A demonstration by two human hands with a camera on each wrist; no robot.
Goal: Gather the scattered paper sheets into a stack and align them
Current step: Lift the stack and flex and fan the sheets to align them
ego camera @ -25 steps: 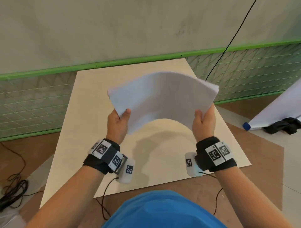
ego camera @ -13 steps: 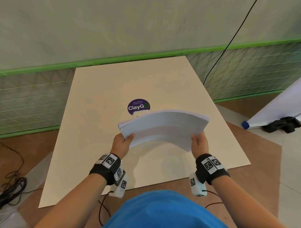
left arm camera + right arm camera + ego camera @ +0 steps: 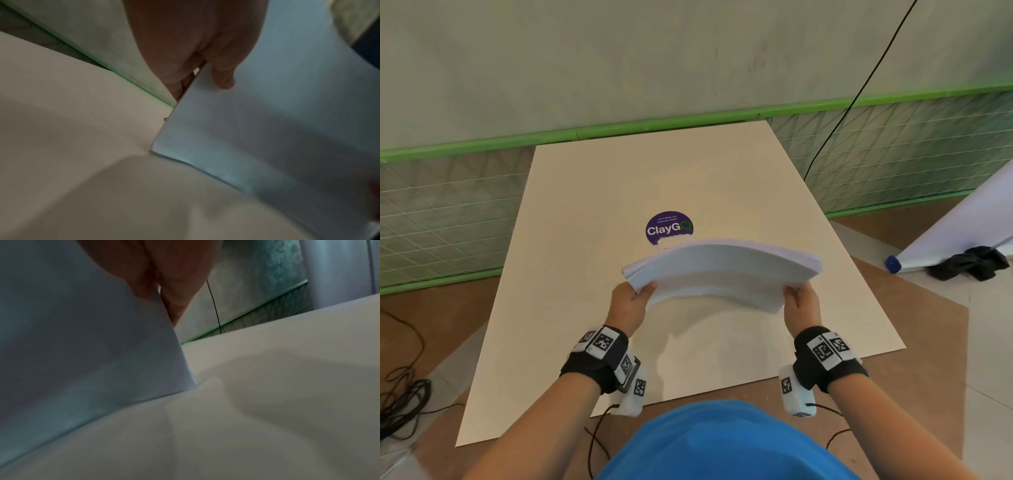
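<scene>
**Paper stack held aloft, bowed**

We see a stack of white paper sheets (image 3: 722, 270) bowed upward in the middle, raised above the beige board (image 3: 585, 240). Its left edges fan slightly, and its far edge overlaps the purple sticker (image 3: 669, 224).

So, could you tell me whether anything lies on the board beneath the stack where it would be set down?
Nothing visible does. Both the left hand and right hand grip the stack above bare board; only a flat purple sticker lies just beyond.
</scene>
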